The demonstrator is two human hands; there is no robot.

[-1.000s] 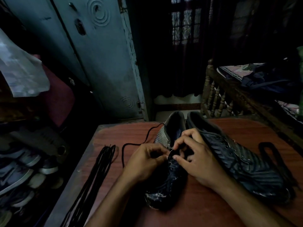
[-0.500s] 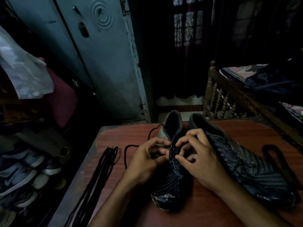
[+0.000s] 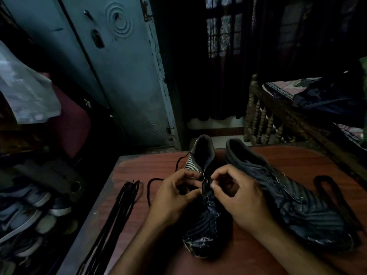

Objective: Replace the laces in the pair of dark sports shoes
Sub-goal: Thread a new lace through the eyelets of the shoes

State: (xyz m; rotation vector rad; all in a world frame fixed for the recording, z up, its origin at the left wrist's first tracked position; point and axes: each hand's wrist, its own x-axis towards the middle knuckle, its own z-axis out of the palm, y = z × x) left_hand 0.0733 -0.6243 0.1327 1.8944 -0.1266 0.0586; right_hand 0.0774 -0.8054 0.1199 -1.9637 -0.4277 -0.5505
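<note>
Two dark sports shoes stand on a reddish wooden table (image 3: 258, 255), toes toward me. Both my hands work over the eyelets of the left shoe (image 3: 204, 231). My left hand (image 3: 172, 197) has its fingers curled at the shoe's left eyelet edge, pinching the black lace (image 3: 151, 187) that trails off to the left. My right hand (image 3: 238, 197) pinches the lace at the right eyelet edge with thumb and forefinger. The right shoe (image 3: 294, 197) lies beside it, untouched.
A bundle of black laces (image 3: 119, 209) lies along the table's left edge. Another black lace loop (image 3: 333, 193) lies right of the right shoe. Shoes (image 3: 23, 213) are piled below on the left. A blue metal cupboard (image 3: 119, 72) and a wooden bed frame (image 3: 264, 120) stand behind.
Both hands have shifted slightly up the left shoe toward its collar, fingers still working the lace at the eyelets. The view tilted a little.
</note>
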